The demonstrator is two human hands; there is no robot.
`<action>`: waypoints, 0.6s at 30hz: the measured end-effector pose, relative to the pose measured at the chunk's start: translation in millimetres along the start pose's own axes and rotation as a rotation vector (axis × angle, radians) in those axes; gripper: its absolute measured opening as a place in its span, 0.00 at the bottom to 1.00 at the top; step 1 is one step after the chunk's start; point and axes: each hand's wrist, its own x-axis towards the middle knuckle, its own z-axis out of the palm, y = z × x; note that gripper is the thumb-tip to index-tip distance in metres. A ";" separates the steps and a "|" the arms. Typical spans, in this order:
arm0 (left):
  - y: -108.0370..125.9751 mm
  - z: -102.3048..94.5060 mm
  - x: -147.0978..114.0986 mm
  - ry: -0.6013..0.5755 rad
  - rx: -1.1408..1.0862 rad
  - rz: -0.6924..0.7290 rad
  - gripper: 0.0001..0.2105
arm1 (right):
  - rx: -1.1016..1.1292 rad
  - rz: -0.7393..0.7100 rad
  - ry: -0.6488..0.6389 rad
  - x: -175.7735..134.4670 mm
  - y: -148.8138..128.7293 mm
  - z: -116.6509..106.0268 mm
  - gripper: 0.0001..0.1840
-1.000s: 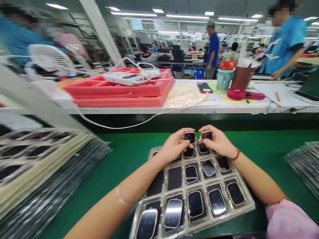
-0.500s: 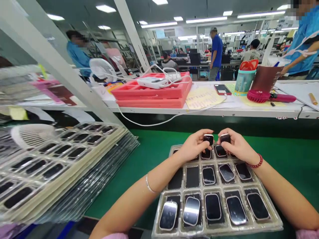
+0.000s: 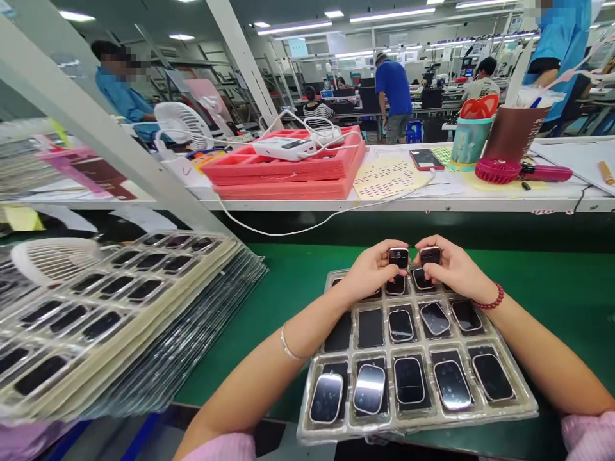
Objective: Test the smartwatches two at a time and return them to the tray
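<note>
Above the far row of a clear plastic tray, my left hand pinches a smartwatch, its dark screen facing me. My right hand grips a second smartwatch beside it, the thumb at its lower edge. A small gap separates the two watches. More strapless watches lie in the tray's compartments, such as a silver-rimmed watch in the near row. Two middle-row pockets at the left hold only dark pads. My hands and wrists hide part of the far row.
To the left stands a tall stack of watch-filled trays, with a white fan at its far side. Red foam trays, a phone, a cup and a pink handheld fan occupy the shelf. Several people are beyond it.
Both watches are still held, now turned with their screens more squarely towards me. The view has shifted slightly. In the background, a person in dark blue has bent forward.
</note>
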 end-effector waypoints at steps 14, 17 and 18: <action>-1.6 -1.6 0.8 0.006 0.024 0.046 0.18 | 0.006 -0.009 -0.032 1.6 5.5 0.0 0.22; 0.2 -1.0 0.1 -0.001 0.017 0.039 0.19 | 0.009 -0.009 -0.018 1.5 6.2 -1.6 0.20; 0.8 -0.6 -0.2 -0.004 0.017 0.034 0.19 | 0.015 -0.014 -0.018 1.5 6.7 -2.2 0.19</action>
